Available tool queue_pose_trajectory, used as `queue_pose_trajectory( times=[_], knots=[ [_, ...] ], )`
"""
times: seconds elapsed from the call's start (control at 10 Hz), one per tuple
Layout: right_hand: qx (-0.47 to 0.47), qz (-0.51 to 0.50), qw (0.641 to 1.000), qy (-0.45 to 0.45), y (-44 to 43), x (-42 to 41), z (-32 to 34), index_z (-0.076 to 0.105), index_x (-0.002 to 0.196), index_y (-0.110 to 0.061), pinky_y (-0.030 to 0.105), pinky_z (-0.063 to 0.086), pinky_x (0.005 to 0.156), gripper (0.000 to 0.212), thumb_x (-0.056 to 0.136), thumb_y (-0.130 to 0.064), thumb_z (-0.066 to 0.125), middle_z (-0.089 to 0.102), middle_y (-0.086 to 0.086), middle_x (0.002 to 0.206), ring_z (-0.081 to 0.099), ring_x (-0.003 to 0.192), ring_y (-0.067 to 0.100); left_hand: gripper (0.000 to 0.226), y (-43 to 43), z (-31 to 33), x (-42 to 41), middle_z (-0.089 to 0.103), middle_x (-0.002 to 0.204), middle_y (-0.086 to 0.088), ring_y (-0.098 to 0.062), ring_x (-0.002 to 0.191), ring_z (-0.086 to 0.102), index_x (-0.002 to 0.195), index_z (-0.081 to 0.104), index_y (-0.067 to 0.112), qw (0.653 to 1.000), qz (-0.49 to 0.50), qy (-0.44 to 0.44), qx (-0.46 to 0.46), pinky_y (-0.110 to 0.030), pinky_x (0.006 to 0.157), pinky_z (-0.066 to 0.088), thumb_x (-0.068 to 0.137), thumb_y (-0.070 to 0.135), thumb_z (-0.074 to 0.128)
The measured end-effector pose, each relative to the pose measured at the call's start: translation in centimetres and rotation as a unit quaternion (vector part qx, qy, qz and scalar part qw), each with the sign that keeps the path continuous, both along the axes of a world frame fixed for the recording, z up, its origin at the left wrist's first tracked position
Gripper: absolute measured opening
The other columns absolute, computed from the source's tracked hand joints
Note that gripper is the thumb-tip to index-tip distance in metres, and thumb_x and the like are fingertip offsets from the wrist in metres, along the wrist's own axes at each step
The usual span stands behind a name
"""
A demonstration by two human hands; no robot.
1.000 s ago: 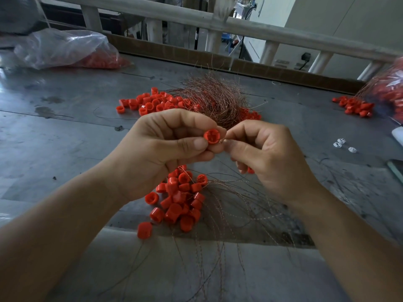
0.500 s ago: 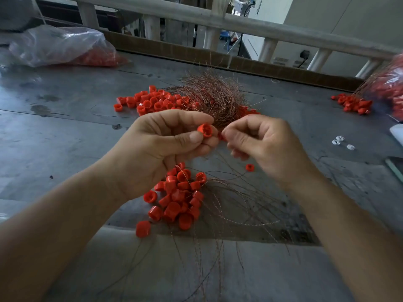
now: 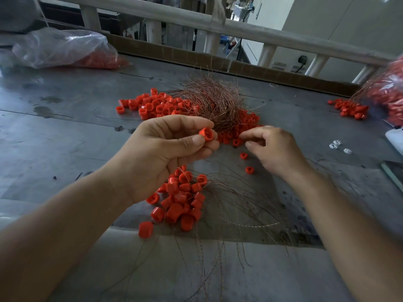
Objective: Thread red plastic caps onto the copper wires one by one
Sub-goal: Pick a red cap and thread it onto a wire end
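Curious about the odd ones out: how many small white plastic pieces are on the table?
3 small white plastic pieces, on the grey metal table right of the right hand: two close together, one just right of them. More may be hidden.

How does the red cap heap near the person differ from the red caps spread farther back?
The near heap of red plastic caps is compact and piled up; the far spread of red plastic caps is wider and flatter. Thin copper wires trail from the near heap toward the grey table edge; the far spread shows none, lying beside the tangled copper wire bundle. Both look like the same small red caps.
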State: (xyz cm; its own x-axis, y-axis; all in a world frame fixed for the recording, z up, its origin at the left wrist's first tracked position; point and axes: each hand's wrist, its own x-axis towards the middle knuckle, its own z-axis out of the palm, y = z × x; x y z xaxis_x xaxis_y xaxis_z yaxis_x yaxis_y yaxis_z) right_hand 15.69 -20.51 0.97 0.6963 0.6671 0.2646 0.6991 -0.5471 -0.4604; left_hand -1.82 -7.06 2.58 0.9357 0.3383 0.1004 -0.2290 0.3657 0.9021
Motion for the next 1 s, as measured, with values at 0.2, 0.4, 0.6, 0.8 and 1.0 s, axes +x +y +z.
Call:
queue_pose_trajectory(
  times=[0.2,0.4,0.6,0.8,1.0],
  knots=[
    [-0.068,0.031,0.997,-0.034,0.8,0.1,-0.4,0.067,0.109,-0.019,0.025,0.039,0.085,0.023,0.090,-0.013,0.054,0.054,-0.001,0.104,0.052,0.100,0.016,0.023,-0.1,0.1,0.2,0.072,0.077,-0.009,-0.015,0.071,0.070,0.077,0.074,0.007,1.000,-0.006,0.003,-0.003,-0.018,0.061,0.055,0.064,-0.001,0.058],
    [-0.042,0.024,0.998,-0.029,0.5,0.3,-0.5,0.069,0.098,-0.017,0.018,0.032,0.070,0.015,0.088,-0.015,0.058,0.052,-0.006,0.090,0.048,0.082,0.007,0.023,-0.1,0.0,0.1,0.072,0.078,-0.008,-0.015,0.071,0.070,0.077,0.075,0.008,1.000,-0.009,0.004,0.004,-0.019,0.061,0.055,0.064,0.000,0.058],
    [-0.034,0.029,0.998,-0.033,0.5,-0.1,-0.3,0.070,0.097,-0.018,0.023,0.038,0.077,0.017,0.086,-0.026,0.059,0.058,-0.002,0.096,0.051,0.088,0.011,0.023,-0.1,0.0,0.2,0.072,0.078,-0.008,-0.015,0.072,0.070,0.078,0.074,0.008,1.000,-0.010,0.000,0.006,-0.019,0.061,0.055,0.064,0.000,0.058],
    [-0.009,0.034,0.999,-0.026,0.3,-0.3,-0.1,0.061,0.079,-0.022,0.018,0.041,0.067,0.011,0.077,-0.017,0.070,0.050,-0.016,0.074,0.049,0.069,0.007,0.023,0.0,-0.1,0.2,0.072,0.079,-0.008,-0.015,0.072,0.070,0.079,0.074,0.007,1.000,-0.014,0.003,0.011,-0.019,0.062,0.055,0.065,0.000,0.058],
    [0.223,0.095,0.945,0.218,-0.4,-2.0,2.4,0.062,0.078,-0.023,0.015,0.050,0.063,0.023,0.074,-0.001,0.069,0.063,-0.009,0.069,0.059,0.065,0.002,0.023,-0.1,-0.2,0.3,0.072,0.078,-0.008,-0.015,0.072,0.070,0.078,0.075,0.009,0.999,-0.006,0.008,0.035,-0.019,0.061,0.054,0.063,0.002,0.060]
  ],
)
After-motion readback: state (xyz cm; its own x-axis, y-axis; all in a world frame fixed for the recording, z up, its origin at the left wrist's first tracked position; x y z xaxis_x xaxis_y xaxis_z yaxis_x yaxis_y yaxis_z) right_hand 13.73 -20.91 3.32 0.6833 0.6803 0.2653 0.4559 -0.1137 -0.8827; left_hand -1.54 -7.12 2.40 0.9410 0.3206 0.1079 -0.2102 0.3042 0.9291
